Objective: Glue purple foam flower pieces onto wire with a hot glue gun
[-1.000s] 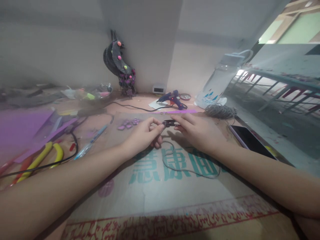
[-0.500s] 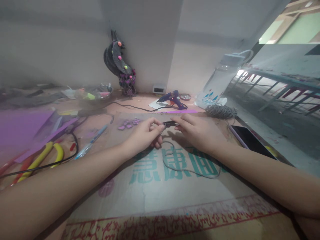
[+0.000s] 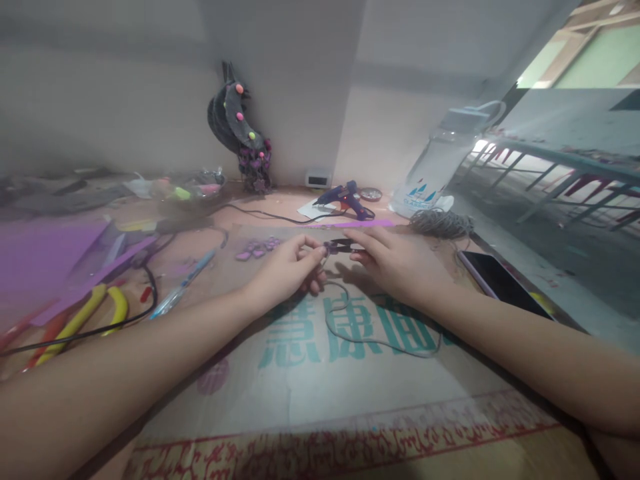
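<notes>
A clear bottle (image 3: 429,167) stands beyond a phone (image 3: 501,283)

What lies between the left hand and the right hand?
In the head view, small dark snips span the gap: the right hand holds them, their other end at the fingertips of the left hand. Grey cord loops nearer the camera.

The black snips (image 3: 337,247) have spread open again.

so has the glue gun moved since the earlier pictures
No, the glue gun stays in the same spot relative to the small white box.
</notes>
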`<state>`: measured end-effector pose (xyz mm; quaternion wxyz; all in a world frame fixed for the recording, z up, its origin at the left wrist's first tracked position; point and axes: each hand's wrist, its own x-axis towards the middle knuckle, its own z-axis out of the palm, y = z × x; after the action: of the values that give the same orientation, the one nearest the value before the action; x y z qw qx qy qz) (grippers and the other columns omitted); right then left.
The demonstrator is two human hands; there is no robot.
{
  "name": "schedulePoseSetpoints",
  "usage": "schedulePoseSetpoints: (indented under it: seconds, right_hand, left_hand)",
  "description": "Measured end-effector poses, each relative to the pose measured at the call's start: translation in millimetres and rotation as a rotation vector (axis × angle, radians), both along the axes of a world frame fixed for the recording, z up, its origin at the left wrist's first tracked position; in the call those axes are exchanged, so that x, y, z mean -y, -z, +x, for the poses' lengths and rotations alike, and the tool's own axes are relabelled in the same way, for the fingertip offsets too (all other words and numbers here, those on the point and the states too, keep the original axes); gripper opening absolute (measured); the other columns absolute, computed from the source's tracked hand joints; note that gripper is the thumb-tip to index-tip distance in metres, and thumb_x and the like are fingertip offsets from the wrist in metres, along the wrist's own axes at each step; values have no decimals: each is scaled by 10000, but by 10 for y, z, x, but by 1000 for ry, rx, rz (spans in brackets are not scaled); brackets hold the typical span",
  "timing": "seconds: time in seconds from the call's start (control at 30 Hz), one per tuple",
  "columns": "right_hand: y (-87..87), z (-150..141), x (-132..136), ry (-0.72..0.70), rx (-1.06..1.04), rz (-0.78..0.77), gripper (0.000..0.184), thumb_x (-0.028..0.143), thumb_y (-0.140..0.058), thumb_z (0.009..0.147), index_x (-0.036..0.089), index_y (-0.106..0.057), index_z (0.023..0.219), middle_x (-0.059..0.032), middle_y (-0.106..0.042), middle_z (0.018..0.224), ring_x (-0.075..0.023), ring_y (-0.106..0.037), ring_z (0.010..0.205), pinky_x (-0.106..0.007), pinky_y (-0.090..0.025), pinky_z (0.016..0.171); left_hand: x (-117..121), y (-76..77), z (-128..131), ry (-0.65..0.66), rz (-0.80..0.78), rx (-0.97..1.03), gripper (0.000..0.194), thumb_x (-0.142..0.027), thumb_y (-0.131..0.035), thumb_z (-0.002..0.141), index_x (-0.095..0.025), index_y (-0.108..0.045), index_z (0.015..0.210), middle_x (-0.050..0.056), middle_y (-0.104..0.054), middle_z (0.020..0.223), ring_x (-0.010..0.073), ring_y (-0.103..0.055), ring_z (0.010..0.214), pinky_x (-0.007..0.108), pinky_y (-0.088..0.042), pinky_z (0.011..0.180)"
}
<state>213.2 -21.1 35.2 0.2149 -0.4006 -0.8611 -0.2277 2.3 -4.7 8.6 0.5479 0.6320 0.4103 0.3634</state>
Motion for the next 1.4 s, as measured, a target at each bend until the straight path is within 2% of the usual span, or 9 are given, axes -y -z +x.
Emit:
schedulePoseSetpoints:
  seconds: [0.17,0.33,0.6,0.8,1.0,1.1,1.2,1.3,1.4]
  right_hand:
    - [-36,-42,3,94,-129,-184,384,242,-458,957,189,-513,1333,-137,-644,1176,-266,-631,1010,-393,-545,811]
    - [184,6,-209,69,-300,-351,445,199,-444,948,156,-433,1391,-148,-586,1292,-270,-562,1177,-446,-471,982]
    - [340,108,-359,48,-235,-349,394,147,-508,896,186,-550,1286,-133,-622,1182,-277,-572,1099,-450,-472,924]
    - [244,71,-275,-83,-391,-345,255,295,-524,933,172,-646,1120,-121,-624,1071,-247,-572,1029,-432,-473,910]
    - [201,-56,-136,-287,-273,-449,156,280,-566,916,173,-674,950,-99,-617,1024,-217,-562,987,-401,-468,899]
    - [156,-60,-91,-347,-198,-389,180,216,-508,941,172,-667,869,-83,-641,935,-198,-566,940,-388,-465,883]
    - [104,-52,-23,-457,-6,-215,168,183,-495,940,174,-663,932,-83,-663,951,-203,-560,972,-421,-430,950]
    - [108,-63,27,-509,66,-127,204,199,-476,953,173,-631,1083,-94,-667,1035,-218,-542,1056,-453,-379,1017]
    - [153,-62,13,-439,-161,-218,202,258,-443,965,167,-616,1020,-101,-650,993,-219,-558,975,-412,-446,903]
  left_hand:
    - [-40,11,-18,-114,85,-52,217,-422,-513,900,-205,-511,908,-55,-544,551,83,-491,395,170,-313,373]
    - [-92,61,-49,-255,284,-75,214,-399,-561,872,-186,-576,885,-18,-575,696,105,-514,583,210,-392,536]
    - [23,13,-51,-257,559,-152,169,-341,-527,906,-185,-589,903,35,-609,906,170,-560,854,280,-426,770]
    - [56,-4,-45,-150,460,-146,187,-358,-503,922,-187,-578,932,21,-626,884,156,-582,784,276,-440,726]
    - [46,-18,-24,-140,446,-120,167,-339,-529,902,-184,-591,908,27,-626,895,159,-573,815,272,-440,741]
    - [-42,-1,-22,-264,283,43,161,-340,-545,880,-183,-575,897,12,-613,843,139,-573,755,249,-448,701]
    - [-149,22,-37,-465,116,176,169,-354,-540,865,-187,-569,854,-30,-561,693,107,-515,585,219,-405,568]
    - [-160,23,-42,-393,138,155,181,-365,-592,829,-184,-590,829,-42,-551,654,102,-509,571,213,-403,565]
    - [-68,-7,-27,-246,197,50,209,-373,-633,805,-168,-618,842,-11,-612,715,126,-567,657,232,-442,627]
